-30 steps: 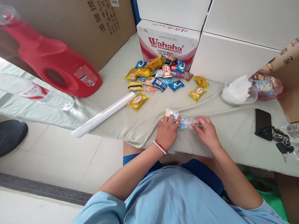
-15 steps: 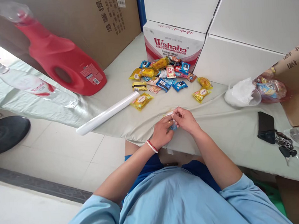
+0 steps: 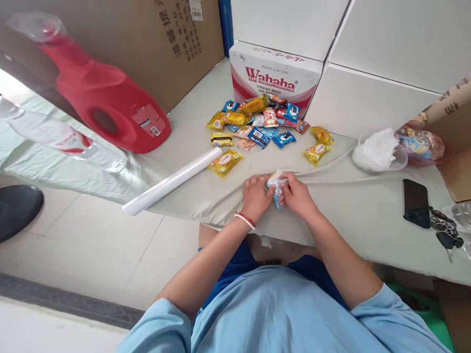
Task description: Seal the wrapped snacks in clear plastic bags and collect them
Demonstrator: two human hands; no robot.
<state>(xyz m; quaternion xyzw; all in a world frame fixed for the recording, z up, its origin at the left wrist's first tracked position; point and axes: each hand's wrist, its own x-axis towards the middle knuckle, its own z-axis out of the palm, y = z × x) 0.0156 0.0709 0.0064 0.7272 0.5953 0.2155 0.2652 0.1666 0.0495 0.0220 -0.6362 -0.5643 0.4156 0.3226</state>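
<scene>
Small bundle (image 3: 276, 187), a snack or two wrapped in clear film, sits at the near table edge, pinched between both hands so it can't unroll. Left hand (image 3: 255, 196) clamps its left side, fingers curled shut on the wrap; a red-and-white bracelet (image 3: 244, 221) rides that wrist. Right hand (image 3: 297, 193) closes on the right side, thumb and fingers pressed together on the film. Both hands touch the bundle and nearly touch each other, wrists resting on the grey cloth (image 3: 355, 202) for support

Just beyond, a loose yellow packet (image 3: 226, 161) lies near a film roll (image 3: 172, 181) that overhangs the table edge, within reach of the left hand. Farther back a snack pile (image 3: 262, 123) lies spread flat against the Wahaha box (image 3: 274, 79), each packet visible for picking. Right of it: white bag (image 3: 378, 147), a clear bag of snacks (image 3: 421, 144), phone (image 3: 414, 203), keys (image 3: 445, 228). Left: red jug (image 3: 105, 107) and water bottle (image 3: 55, 136), well apart from the hands
</scene>
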